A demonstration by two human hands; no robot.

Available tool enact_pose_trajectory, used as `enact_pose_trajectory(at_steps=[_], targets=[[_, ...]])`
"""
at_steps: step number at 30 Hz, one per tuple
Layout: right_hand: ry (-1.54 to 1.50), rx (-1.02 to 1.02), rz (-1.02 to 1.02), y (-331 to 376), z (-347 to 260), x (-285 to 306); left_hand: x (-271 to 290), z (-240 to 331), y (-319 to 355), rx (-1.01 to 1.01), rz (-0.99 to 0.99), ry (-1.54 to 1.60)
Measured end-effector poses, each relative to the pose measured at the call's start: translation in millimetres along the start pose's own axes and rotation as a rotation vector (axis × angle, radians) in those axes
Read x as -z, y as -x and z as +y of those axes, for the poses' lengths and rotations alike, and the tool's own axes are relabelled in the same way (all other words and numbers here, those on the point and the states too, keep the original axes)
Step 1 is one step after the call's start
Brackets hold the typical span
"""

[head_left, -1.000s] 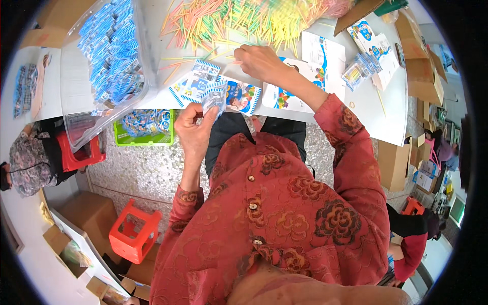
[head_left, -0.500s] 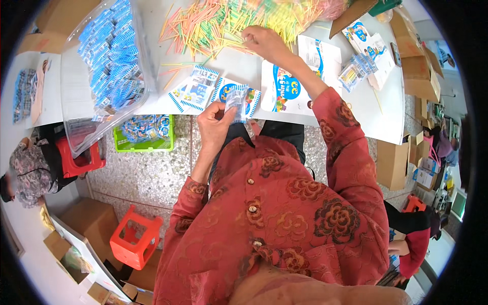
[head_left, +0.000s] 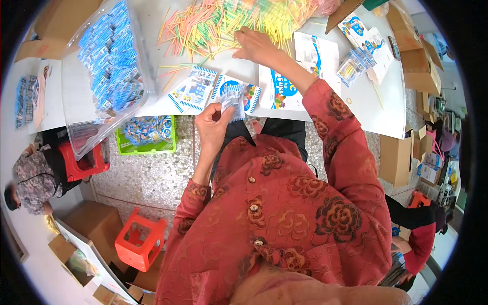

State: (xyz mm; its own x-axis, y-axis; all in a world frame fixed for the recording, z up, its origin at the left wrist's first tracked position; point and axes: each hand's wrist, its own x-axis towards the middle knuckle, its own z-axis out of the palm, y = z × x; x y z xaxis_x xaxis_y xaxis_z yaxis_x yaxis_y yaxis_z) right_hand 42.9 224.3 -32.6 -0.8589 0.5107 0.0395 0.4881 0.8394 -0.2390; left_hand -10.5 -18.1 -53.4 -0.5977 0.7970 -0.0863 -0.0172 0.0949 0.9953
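My left hand (head_left: 212,127) is closed, pinching a small clear packet (head_left: 233,105) with blue-and-white striped ends at the table's near edge. Beneath it lie a printed packet (head_left: 251,96) with a blue logo and, to its left, several flat blue-and-white packets (head_left: 199,87). My right hand (head_left: 258,47) reaches across to the near edge of a heap of thin coloured sticks (head_left: 203,28) in pink, yellow and green. Its thumb and fingers are apart over the sticks, and no stick clearly shows in its grasp.
A clear plastic tub (head_left: 145,76) of filled blue packets stands at left, above a green crate (head_left: 173,145) of packets. Printed card (head_left: 310,51), a filled packet (head_left: 351,68) and a phone (head_left: 394,47) lie at right. A red stool (head_left: 142,241) and cardboard boxes (head_left: 394,160) stand around.
My right hand has shifted slightly left at the stick heap, its thumb and fingers now further apart. My left hand keeps the packet in nearly the same place.
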Motion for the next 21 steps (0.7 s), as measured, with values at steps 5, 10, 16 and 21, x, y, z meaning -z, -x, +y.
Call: enact_pose_trajectory(at_steps=[5,10,16,21], targets=[[-0.026,0.066,-0.01,-17.9,2.0,-0.8,6.1,5.2,2.2,0.002,0.025,0.028],[-0.081,0.135,-0.04,-21.8,3.2,-1.4,13.7,10.9,1.6,-0.023,0.04,0.077],[0.021,0.136,0.281,-36.9,16.5,8.8,16.5,22.6,2.9,-0.043,0.072,0.106],[0.22,0.34,0.24,-47.7,30.0,5.8,19.3,13.4,3.3,-0.031,0.023,0.126]])
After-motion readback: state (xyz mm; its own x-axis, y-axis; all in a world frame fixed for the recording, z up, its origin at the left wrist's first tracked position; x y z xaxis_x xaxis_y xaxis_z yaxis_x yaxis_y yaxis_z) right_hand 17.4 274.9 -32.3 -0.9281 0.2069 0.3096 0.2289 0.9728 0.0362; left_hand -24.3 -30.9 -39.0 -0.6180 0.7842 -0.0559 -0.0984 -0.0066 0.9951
